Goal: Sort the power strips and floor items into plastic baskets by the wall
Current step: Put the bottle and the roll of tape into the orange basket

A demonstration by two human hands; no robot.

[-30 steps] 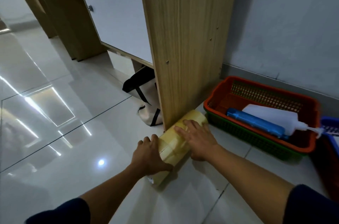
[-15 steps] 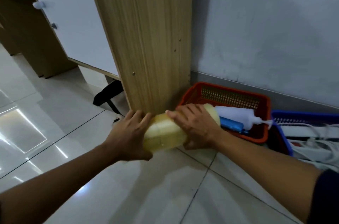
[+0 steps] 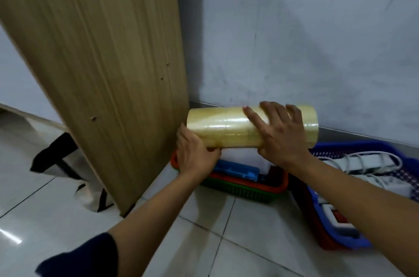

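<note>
I hold a long yellowish roll of stacked clear tape [image 3: 226,127] level in the air above the orange basket [image 3: 260,184], which sits nested in a green one by the wall. My left hand [image 3: 195,154] grips the roll's left end from below. My right hand [image 3: 278,133] wraps over its right half, fingers spread across the top. Inside the orange basket lie a blue case [image 3: 235,170] and a white bottle [image 3: 244,156], both partly hidden by the roll. To the right, a blue basket [image 3: 340,229] holds white power strips [image 3: 367,163] with coiled cords.
A tall wooden cabinet panel [image 3: 108,68] stands just left of the baskets, close to my left hand. A black-and-white bag [image 3: 65,170] lies on the floor behind it. The grey wall [image 3: 317,38] runs behind the baskets. Glossy white tiles [image 3: 226,242] cover the floor in front.
The tape roll has come up off the floor beside the cabinet and moved right, now level above the orange basket. Both hands stayed on it. My view swung right toward the wall.
</note>
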